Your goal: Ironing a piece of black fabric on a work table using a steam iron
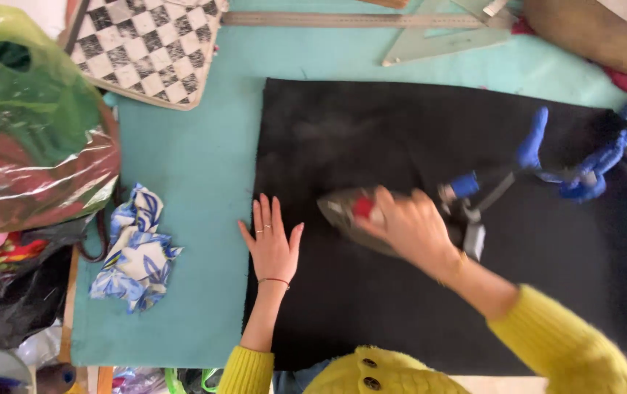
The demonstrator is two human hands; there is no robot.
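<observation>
While a crumpled blue-and-white cloth lies at the left on the turquoise table, the left hand rests flat, fingers spread, on the near-left edge of the black fabric. Further right, the right hand grips an iron mid-fabric; pressing seems underway, with no folding visible.

A large black cloth lies flat over the turquoise table, and a grey iron with a red button rests on its middle, nose pointing toward nine o'clock.
</observation>
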